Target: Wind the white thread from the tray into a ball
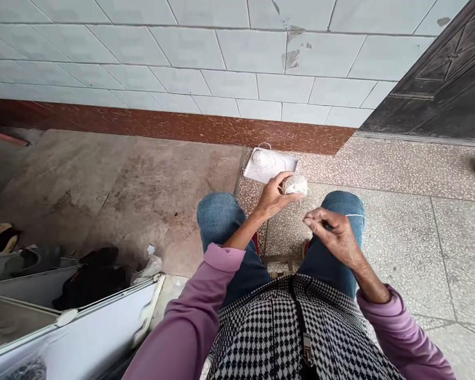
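A ball of white string (295,185) sits in my left hand (275,196), gripped between thumb and fingers above the gap between my knees. Close by on the right, my right hand (332,232) is closed in a pinch over my right knee. What the pinching fingertips hold is too thin to make out. A strand of white string (355,215) lies across that knee, just beyond the right hand. On the floor past the left hand lies a shallow white tray (250,171), holding another clump of white string (262,158).
A tiled wall (229,50) with a brown base strip (162,122) runs along the front. At the lower left stands a white rack (91,322) with dark shoes (93,279) in it. A dark door (447,84) is at the upper right.
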A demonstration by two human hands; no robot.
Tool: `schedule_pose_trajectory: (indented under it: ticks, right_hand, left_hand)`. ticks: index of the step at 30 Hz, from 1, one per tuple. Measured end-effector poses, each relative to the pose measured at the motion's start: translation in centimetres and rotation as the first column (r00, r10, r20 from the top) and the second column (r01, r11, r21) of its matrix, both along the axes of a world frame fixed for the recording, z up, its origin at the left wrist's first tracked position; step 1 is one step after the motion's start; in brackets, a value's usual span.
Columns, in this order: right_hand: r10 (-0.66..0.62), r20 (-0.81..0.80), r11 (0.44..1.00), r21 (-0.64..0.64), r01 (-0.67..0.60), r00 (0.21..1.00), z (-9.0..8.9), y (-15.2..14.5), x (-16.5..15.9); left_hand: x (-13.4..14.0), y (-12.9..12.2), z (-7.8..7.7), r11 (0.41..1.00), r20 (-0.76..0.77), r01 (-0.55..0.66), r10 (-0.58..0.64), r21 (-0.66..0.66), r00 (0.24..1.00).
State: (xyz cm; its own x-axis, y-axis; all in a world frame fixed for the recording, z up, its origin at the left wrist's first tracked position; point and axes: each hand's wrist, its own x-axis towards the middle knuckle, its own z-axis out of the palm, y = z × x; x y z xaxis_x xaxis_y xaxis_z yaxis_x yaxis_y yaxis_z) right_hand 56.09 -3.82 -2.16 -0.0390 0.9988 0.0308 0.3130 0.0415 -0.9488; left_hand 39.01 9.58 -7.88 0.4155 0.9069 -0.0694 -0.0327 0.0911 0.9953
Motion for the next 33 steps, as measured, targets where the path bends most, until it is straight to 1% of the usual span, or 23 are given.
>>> schedule_pose_trajectory:
  ticks: [2,4,5,7,9,10,11,12,13,15,17,19,22,25,27,29,31,33]
  right_hand:
    - [-0.069,0.003,0.997,0.030,0.069,0.998,1.0,0.5,1.3]
    - [-0.089,0.028,0.996,0.031,0.088,0.996,1.3,0.8,2.5]
    - [-0.063,0.049,0.998,0.013,0.063,0.997,1.2,0.9,3.0]
    - [0.047,0.110,0.998,-0.048,-0.042,0.993,0.6,0.9,3.4]
    - [0.138,0.191,0.989,-0.085,-0.123,0.972,-0.2,0.7,3.5]
    - [0.143,0.230,0.988,-0.081,-0.128,0.963,-0.6,0.5,3.3]
    - [0.113,0.259,0.993,-0.064,-0.100,0.959,-0.8,0.3,3.2]
    - [0.052,0.272,0.998,-0.041,-0.042,0.961,-1.0,0.1,3.0]
    - [-0.030,0.268,0.999,-0.017,0.036,0.963,-1.0,-0.1,2.8]
    - [-0.188,0.220,0.982,0.018,0.189,0.957,-0.9,-0.4,2.2]
    - [-0.282,0.146,0.959,0.034,0.280,0.948,-0.8,-0.3,1.5]
    - [-0.300,0.054,0.954,0.029,0.299,0.952,-1.0,0.1,0.7]
    - [-0.312,-0.076,0.950,0.005,0.313,0.947,-2.0,0.9,-0.1]
    - [-0.332,-0.104,0.942,0.008,0.335,0.937,-3.4,1.5,-0.4]
    - [-0.332,-0.101,0.942,0.024,0.336,0.938,-4.1,1.7,-0.2]
    - [-0.341,-0.110,0.937,0.041,0.348,0.933,-4.6,1.7,0.0]
    - [-0.363,-0.126,0.926,0.058,0.372,0.923,-4.7,1.6,0.3]
    - [-0.369,-0.138,0.922,0.072,0.380,0.919,-4.5,1.6,0.4]
  left_hand:
    - [0.0,-0.3,0.0,0.996,0.057,0.019,-0.014,-0.093,0.998]
    - [-0.2,-0.5,0.0,0.983,0.143,0.003,0.024,-0.185,0.989]
    - [-0.4,-0.6,0.0,0.974,0.188,-0.003,0.046,-0.226,0.981]
    - [-0.6,-0.6,0.1,0.959,0.256,0.006,0.070,-0.285,0.964]
    - [-0.8,-0.7,0.3,0.948,0.288,0.047,0.048,-0.316,0.956]
    - [-0.9,-0.7,0.4,0.944,0.294,0.073,0.027,-0.321,0.955]
    - [-0.9,-0.8,0.4,0.943,0.298,0.092,0.008,-0.320,0.955]
    - [-0.9,-0.9,0.5,0.943,0.299,0.108,-0.009,-0.314,0.954]
    - [-0.9,-0.9,0.5,0.944,0.301,0.118,-0.022,-0.307,0.953]
    - [-0.8,-1.0,0.4,0.947,0.307,0.127,-0.032,-0.294,0.951]
    - [-0.6,-1.0,0.3,0.949,0.319,0.134,-0.038,-0.284,0.947]
    - [-0.4,-1.1,0.1,0.955,0.329,0.137,-0.046,-0.261,0.943]
    - [-0.1,-1.2,-0.2,0.975,0.314,0.131,-0.069,-0.181,0.947]
    - [-0.1,-1.6,-0.2,0.981,0.221,0.167,-0.142,-0.099,0.965]
    - [-0.4,-1.8,-0.1,0.971,0.141,0.221,-0.208,-0.086,0.968]
    - [-0.8,-2.0,0.1,0.947,0.127,0.296,-0.280,-0.126,0.951]
    - [-1.1,-2.0,0.1,0.903,0.207,0.378,-0.338,-0.202,0.918]
    - [-1.2,-1.9,0.0,0.863,0.309,0.423,-0.337,-0.275,0.889]
